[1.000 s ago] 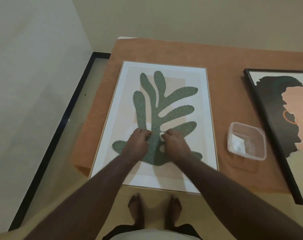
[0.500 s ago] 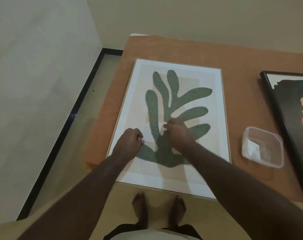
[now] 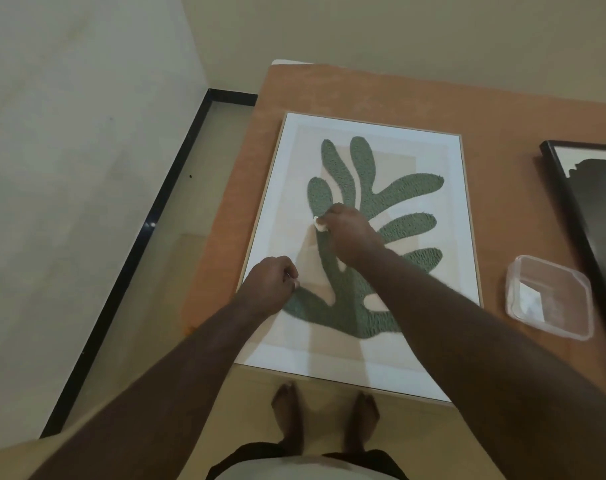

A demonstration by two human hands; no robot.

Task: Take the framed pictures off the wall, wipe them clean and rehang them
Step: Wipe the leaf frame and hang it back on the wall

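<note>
Two hands worked on the leaf picture [image 3: 429, 188], which lay flat on the orange table [image 3: 364, 91], its near edge overhanging. The right hand [image 3: 350, 233] pinched a white wad [image 3: 319, 224] against the glass; the left hand [image 3: 270, 282] rested curled near the left frame edge (whether it held anything, I cannot tell). A tub [image 3: 551, 299] sat just right, beside a black frame [image 3: 571, 202].

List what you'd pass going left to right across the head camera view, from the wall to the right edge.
Wall → black skirting strip → left hand → right hand on the leaf picture → clear plastic container → black-framed picture.
</note>
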